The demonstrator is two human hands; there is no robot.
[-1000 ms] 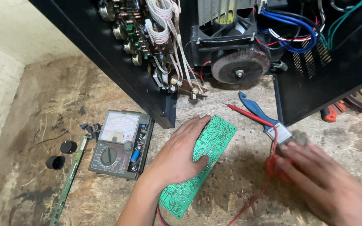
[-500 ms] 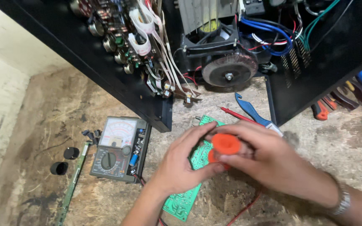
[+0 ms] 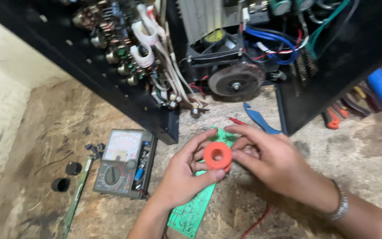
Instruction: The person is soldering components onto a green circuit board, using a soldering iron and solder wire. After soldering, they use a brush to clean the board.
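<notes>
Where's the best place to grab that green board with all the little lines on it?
Best taken by its long thin edges near the lower end, coming from the side nearest the camera. The green circuit board lies flat on the table, and its upper part sits under the left hand and right hand, which hold an orange ring. Only the lower end shows bare.

Spool above circuit board, meter left, chassis behind

A small orange spool (round, with a dark centre hole facing the camera) sits upright above a green circuit board, which lies flat and slanted on the dusty floor.
</notes>
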